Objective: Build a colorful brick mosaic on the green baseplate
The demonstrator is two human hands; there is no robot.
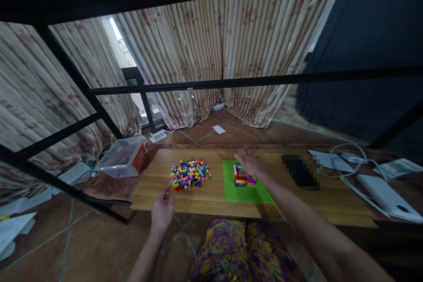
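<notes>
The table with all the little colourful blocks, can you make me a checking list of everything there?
Surface: wooden table, low, over a tiled floor.
Job's things: pile of small blocks; green baseplate with a partly built block patch on it.
Clutter: clear plastic box tipped at the table's left end; papers on the floor.
Grips: left hand at the near table edge, pinching something too small to tell; right hand open over the block patch.
Cables: white cable and white device at right.
Surroundings: curtains, black metal frame.
</notes>
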